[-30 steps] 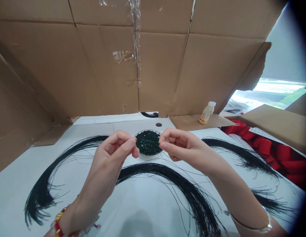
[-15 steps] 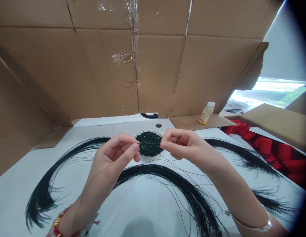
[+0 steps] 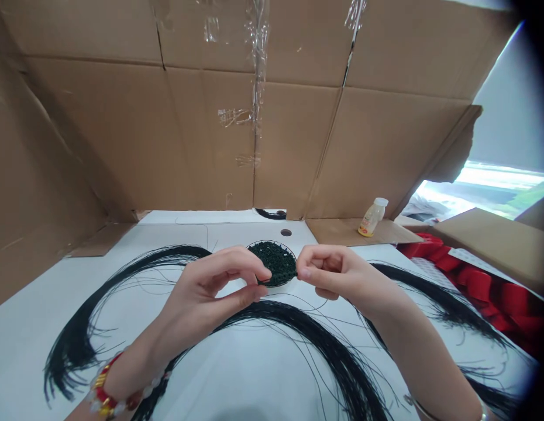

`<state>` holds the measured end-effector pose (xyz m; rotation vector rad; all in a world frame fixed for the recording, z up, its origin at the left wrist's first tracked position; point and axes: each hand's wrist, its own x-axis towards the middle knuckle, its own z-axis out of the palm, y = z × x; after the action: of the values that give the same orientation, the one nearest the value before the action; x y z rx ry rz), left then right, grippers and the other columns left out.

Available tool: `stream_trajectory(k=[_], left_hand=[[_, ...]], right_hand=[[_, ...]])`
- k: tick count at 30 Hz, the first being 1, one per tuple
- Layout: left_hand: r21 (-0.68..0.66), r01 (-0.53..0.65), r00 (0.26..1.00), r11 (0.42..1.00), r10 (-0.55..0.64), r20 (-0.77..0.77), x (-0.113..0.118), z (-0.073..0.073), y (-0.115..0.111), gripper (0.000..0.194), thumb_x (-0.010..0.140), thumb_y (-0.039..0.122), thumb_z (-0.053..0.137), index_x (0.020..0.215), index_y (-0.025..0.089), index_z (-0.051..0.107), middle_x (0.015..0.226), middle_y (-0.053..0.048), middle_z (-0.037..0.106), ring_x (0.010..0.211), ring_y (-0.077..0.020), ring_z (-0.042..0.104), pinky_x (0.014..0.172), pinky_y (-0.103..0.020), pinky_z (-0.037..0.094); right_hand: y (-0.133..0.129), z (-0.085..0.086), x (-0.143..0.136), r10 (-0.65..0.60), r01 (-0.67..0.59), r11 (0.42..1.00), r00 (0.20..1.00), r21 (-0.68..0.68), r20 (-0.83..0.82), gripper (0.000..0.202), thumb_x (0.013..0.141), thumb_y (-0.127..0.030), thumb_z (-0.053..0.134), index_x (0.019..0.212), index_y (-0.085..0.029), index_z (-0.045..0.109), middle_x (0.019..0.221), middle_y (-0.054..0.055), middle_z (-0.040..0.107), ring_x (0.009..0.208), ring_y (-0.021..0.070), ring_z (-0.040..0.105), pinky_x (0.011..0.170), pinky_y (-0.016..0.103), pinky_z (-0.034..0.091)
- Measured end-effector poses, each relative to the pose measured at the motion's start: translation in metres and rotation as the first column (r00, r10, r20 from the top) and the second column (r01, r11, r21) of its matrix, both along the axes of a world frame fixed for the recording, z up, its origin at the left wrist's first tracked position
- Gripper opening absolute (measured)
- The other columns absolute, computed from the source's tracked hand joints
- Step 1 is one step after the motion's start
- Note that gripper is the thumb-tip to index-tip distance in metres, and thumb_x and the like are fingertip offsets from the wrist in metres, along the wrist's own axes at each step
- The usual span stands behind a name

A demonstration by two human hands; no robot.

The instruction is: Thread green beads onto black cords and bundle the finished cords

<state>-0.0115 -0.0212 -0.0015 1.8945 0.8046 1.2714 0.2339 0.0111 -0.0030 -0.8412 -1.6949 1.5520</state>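
A round dish of small dark green pieces (image 3: 272, 261) stands on the white table, between and just beyond my hands. My left hand (image 3: 223, 286) is at the dish's near left edge, thumb and forefinger almost together around something tiny and dark. At the dish's right edge my right hand (image 3: 331, 272) is closed in a pinch, with a small dark bit showing at its fingertips. What it holds is too small to make out. A thick bundle of black strands (image 3: 316, 333) curves across the table below both hands.
Another black bundle (image 3: 79, 327) curves at the left, and more strands (image 3: 434, 286) lie at the right. Cardboard (image 3: 202, 140) walls off the back and left. A small bottle (image 3: 372, 217) stands on a flap. Red items (image 3: 478, 283) fill a box at the right.
The view has shifted, so the scene sits slightly lower and to the right. My left thumb and forefinger have changed pose, the forefinger now reaching over the dish's edge. My right hand remains pinched.
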Motion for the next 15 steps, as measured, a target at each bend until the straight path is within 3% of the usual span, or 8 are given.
stream_trajectory(k=[6, 11, 15], left_hand=[[0.009, 0.123, 0.992, 0.992, -0.122, -0.024, -0.004, -0.001, 0.006, 0.012, 0.087, 0.014, 0.075, 0.083, 0.024, 0.080, 0.080, -0.003, 0.074, 0.072, -0.0164, 0.068, 0.065, -0.027, 0.055], [0.043, 0.216, 0.954, 0.975, -0.202, -0.219, -0.009, -0.004, 0.015, 0.013, 0.091, 0.012, 0.070, 0.084, 0.019, 0.078, 0.081, -0.003, 0.073, 0.076, -0.0140, 0.066, 0.071, -0.023, 0.052], [-0.005, 0.239, 0.908, 0.971, -0.226, -0.353, -0.012, -0.008, 0.021, 0.014, 0.095, 0.016, 0.067, 0.084, 0.019, 0.076, 0.095, -0.003, 0.073, 0.084, -0.0134, 0.068, 0.078, -0.023, 0.052]], right_hand=[[-0.002, 0.002, -0.002, 0.021, -0.021, 1.000, 1.000, -0.016, 0.007, 0.026, 0.080, -0.036, 0.084, 0.077, -0.018, 0.065, 0.057, -0.009, 0.033, 0.052, 0.0073, 0.023, 0.048, 0.025, 0.015], [-0.004, 0.004, -0.003, 0.016, -0.018, 0.999, 0.997, 0.027, 0.070, 0.025, 0.080, -0.032, 0.083, 0.076, -0.017, 0.064, 0.057, -0.009, 0.034, 0.053, 0.0071, 0.026, 0.050, 0.025, 0.017], [-0.005, 0.001, -0.006, -0.015, -0.004, 0.995, 0.979, 0.097, 0.202, 0.020, 0.084, -0.031, 0.078, 0.079, -0.017, 0.065, 0.060, -0.008, 0.031, 0.057, 0.0085, 0.026, 0.052, 0.026, 0.018]])
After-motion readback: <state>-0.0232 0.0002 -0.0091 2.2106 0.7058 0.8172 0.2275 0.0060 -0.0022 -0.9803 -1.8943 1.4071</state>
